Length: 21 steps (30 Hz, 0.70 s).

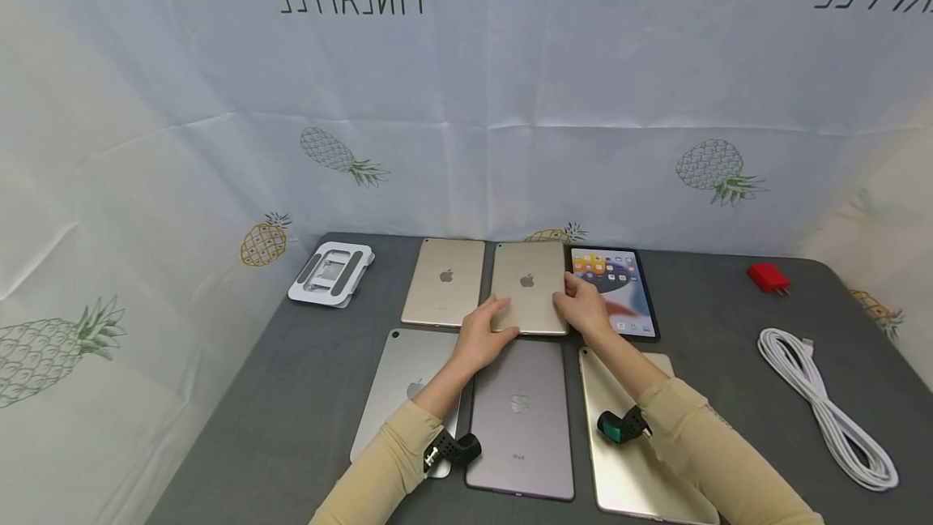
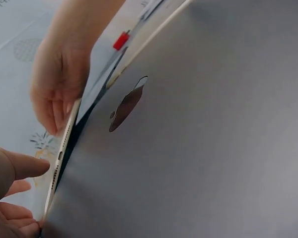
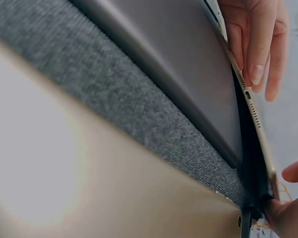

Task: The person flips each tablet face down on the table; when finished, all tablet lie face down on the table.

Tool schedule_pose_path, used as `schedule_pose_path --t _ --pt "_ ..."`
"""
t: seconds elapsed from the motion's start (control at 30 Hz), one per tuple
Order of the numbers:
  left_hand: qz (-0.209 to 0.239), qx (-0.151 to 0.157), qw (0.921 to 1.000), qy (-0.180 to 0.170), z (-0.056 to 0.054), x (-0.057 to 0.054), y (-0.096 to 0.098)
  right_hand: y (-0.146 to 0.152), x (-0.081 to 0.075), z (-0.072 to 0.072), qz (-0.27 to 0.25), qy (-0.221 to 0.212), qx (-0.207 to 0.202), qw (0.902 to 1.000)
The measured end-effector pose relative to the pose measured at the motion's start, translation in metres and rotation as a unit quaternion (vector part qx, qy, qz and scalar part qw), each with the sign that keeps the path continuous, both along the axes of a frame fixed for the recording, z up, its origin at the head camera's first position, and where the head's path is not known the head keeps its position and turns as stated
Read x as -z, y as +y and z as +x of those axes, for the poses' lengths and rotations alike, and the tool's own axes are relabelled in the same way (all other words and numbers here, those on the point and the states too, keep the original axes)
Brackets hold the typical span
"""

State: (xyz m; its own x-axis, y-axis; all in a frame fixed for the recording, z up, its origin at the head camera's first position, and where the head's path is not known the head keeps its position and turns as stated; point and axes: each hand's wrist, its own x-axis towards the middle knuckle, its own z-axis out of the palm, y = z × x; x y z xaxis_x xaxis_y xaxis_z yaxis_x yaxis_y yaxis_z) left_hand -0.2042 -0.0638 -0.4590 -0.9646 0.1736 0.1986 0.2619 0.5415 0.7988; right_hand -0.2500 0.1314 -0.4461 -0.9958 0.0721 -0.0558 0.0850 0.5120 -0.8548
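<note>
A gold tablet (image 1: 528,286) lies face down in the middle of the back row, its apple logo showing. My left hand (image 1: 483,334) touches it at the lower left corner, thumb and fingers spread apart. On the opposite side, my right hand (image 1: 583,308) has its fingertips along the right edge. Seen edge-on in the left wrist view, the tablet's rim (image 2: 59,157) shows a port and speaker holes, with my left thumb (image 2: 27,166) beside it. From the right wrist, my left fingers (image 3: 260,49) look loosely extended along that edge.
Another gold tablet (image 1: 443,282) is at left; a tablet with a lit screen (image 1: 615,294) is at right. In front lie a silver tablet (image 1: 397,383), a grey one (image 1: 519,428) and a gold one (image 1: 619,484). Around them are a white stand (image 1: 331,272), red charger (image 1: 768,277) and white cable (image 1: 824,411).
</note>
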Motion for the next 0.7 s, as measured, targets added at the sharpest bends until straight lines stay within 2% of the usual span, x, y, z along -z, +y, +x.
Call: schedule_pose_path --t 0.17,0.4,0.7 --pt "0.003 -0.003 1.0 0.004 -0.001 0.003 -0.001 -0.003 -0.002 0.002 0.005 -0.026 -0.036 0.999" --pt "0.004 -0.005 1.0 0.0 -0.001 0.007 -0.002 -0.01 -0.003 0.004 -0.021 -0.066 -0.085 0.994" --pt "0.016 0.0 0.9999 -0.002 -0.001 0.008 -0.002 -0.016 0.001 0.002 -0.044 -0.074 -0.099 0.9914"
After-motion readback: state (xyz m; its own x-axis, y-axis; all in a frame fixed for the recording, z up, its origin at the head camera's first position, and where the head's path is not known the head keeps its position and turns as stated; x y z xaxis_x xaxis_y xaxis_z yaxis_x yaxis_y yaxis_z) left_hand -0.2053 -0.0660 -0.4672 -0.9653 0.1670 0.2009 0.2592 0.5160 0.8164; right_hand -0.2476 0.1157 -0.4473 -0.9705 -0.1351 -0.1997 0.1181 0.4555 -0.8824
